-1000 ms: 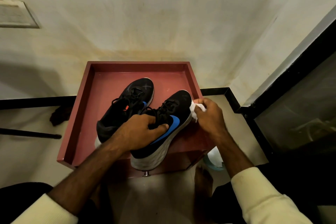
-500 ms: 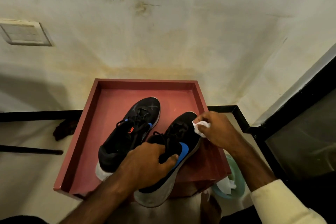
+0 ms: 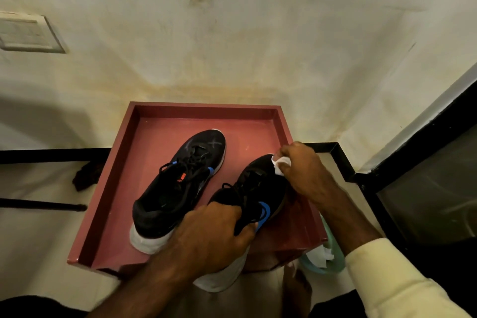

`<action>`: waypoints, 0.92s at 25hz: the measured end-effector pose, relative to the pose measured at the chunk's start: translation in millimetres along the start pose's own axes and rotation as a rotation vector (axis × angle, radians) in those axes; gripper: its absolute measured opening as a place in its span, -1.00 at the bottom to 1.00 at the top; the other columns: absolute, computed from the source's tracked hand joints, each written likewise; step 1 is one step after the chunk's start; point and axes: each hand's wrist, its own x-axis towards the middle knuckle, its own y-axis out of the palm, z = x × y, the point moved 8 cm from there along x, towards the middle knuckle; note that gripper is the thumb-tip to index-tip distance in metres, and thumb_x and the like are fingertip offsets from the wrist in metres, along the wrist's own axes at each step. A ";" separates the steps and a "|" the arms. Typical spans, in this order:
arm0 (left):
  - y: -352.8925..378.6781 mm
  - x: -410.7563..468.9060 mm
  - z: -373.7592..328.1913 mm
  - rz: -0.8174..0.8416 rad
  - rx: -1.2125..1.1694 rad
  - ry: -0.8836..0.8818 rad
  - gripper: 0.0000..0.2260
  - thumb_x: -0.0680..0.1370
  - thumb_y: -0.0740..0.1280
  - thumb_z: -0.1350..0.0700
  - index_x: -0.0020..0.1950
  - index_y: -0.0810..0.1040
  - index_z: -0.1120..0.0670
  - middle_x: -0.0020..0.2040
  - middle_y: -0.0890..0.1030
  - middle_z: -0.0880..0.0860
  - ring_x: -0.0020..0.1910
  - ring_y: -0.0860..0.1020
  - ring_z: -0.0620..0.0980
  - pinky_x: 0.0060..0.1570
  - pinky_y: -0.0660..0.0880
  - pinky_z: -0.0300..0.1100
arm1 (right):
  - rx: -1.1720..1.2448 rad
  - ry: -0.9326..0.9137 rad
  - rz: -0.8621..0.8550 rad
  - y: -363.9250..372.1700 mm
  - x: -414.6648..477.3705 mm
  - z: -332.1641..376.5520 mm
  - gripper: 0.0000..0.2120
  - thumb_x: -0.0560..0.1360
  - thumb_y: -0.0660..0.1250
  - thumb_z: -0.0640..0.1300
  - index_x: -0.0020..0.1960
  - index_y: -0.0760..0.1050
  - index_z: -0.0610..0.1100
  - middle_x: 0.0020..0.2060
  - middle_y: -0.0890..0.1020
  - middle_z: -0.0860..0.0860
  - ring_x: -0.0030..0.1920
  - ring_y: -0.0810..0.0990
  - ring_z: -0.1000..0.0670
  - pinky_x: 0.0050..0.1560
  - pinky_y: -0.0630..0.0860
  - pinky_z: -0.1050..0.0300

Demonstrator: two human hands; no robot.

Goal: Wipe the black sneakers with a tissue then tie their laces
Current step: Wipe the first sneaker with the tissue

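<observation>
Stained cream wall behind, pale floor below. A red tray sat against the wall, both black sneakers on it, toes toward the wall.

Head view: far sneaker lay flat on the tray's left half, white heel sole toward the camera, blue and orange marks by the laces. Near sneaker sat just right of it, heel overhanging the tray's front edge, blue logo on its side. Left hand gripped the near sneaker's collar, fingers curled over the opening, thumb on the outer side. Right hand pinched a crumpled white tissue in closed fingertips, pressed on that sneaker's toe. Whether the laces were knotted, could not tell.

Green tub holding white tissues sat under the tray's right corner. Dark rag on the floor left of the tray. Cream sleeve on the right arm.
</observation>
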 end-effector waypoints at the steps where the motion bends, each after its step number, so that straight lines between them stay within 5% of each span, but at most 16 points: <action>1: 1.1 0.5 0.6 0.009 -0.001 -0.002 -0.63 0.59 0.14 -0.33 -0.03 0.53 -0.08 -0.19 0.59 -0.11 -0.21 0.60 -0.12 -0.12 0.60 -0.13 | -0.025 0.008 -0.013 1.9 1.5 2.4 -0.81 0.57 0.37 -0.25 0.14 0.67 -0.13 0.11 0.62 -0.08 0.07 0.59 -0.03 -0.03 0.39 0.22; 12: 3.8 -7.5 -24.2 -0.020 0.068 0.047 -0.60 0.62 0.20 -0.26 0.31 0.51 -0.04 0.11 0.64 0.01 0.02 0.63 0.01 -0.05 0.61 -0.06 | -0.068 0.086 0.194 13.2 -14.2 3.1 -0.80 0.56 0.36 -0.25 0.14 0.69 -0.16 0.10 0.68 -0.13 0.14 0.66 -0.18 0.17 0.60 0.02; 14: 2.9 -9.3 -27.6 -0.027 0.120 0.050 -0.59 0.63 0.19 -0.26 0.33 0.48 -0.03 0.13 0.63 0.02 0.04 0.63 0.03 -0.09 0.57 -0.08 | -0.036 0.102 0.084 2.8 -15.5 -2.2 -0.81 0.58 0.35 -0.22 0.14 0.67 -0.19 0.09 0.67 -0.16 0.10 0.66 -0.20 0.12 0.60 -0.02; 16: 1.7 -10.8 -29.3 -0.033 0.140 0.045 -0.59 0.62 0.18 -0.27 0.33 0.48 -0.04 0.14 0.63 0.02 0.05 0.63 0.04 -0.06 0.57 -0.06 | 0.002 0.126 -0.005 -2.9 -20.5 -2.1 -0.83 0.58 0.35 -0.23 0.12 0.66 -0.21 0.06 0.66 -0.16 0.06 0.65 -0.16 0.01 0.58 0.06; 19: 2.9 -9.8 -29.8 -0.037 0.197 0.045 -0.58 0.63 0.16 -0.28 0.31 0.48 -0.03 0.12 0.64 0.03 0.03 0.63 0.05 -0.07 0.57 -0.06 | 0.132 0.052 0.148 13.2 -25.3 4.6 -0.82 0.55 0.38 -0.29 0.10 0.70 -0.17 0.02 0.69 -0.07 0.01 0.66 -0.04 -0.12 0.51 0.32; 23: 5.7 -10.9 -32.1 -0.007 0.178 0.058 -0.54 0.62 0.15 -0.31 0.31 0.48 -0.01 0.11 0.62 0.02 0.00 0.61 0.01 -0.13 0.52 -0.11 | 0.172 0.111 0.113 9.0 -19.2 -1.6 -0.82 0.57 0.40 -0.26 0.11 0.71 -0.12 0.11 0.70 -0.07 0.00 0.60 0.01 0.02 0.56 0.17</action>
